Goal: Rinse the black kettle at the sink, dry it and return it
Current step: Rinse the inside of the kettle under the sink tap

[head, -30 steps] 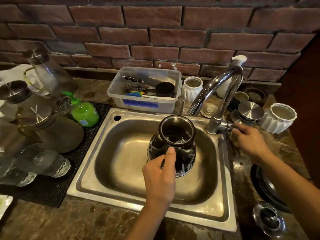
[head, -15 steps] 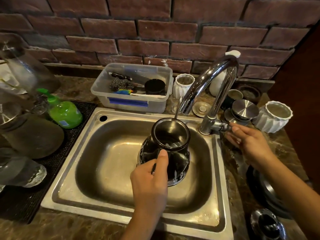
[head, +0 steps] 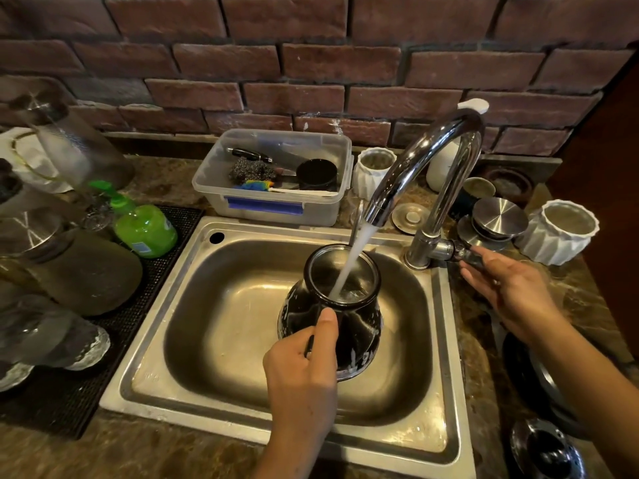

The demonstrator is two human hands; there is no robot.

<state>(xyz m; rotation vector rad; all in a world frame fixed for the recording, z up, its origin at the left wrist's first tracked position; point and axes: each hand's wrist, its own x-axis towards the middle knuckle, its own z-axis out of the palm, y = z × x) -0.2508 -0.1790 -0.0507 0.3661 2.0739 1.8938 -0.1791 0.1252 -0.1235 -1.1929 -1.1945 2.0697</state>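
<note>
The black kettle hangs over the steel sink, lid off, its open mouth tilted up under the chrome tap. A white stream of water runs from the spout into the kettle's mouth. My left hand grips the kettle by its handle at the near side, thumb up against the rim. My right hand rests on the tap's side lever, fingers around it.
A clear plastic tub with scourers and a black cup stands behind the sink. A green soap bottle and several glass jugs sit on a black mat at left. White ribbed pots, metal lids and a dark lid crowd the right counter.
Water now runs from the tap into the kettle; before, none flowed. My right hand has worked the lever. The kettle stays under the spout in my left hand.
</note>
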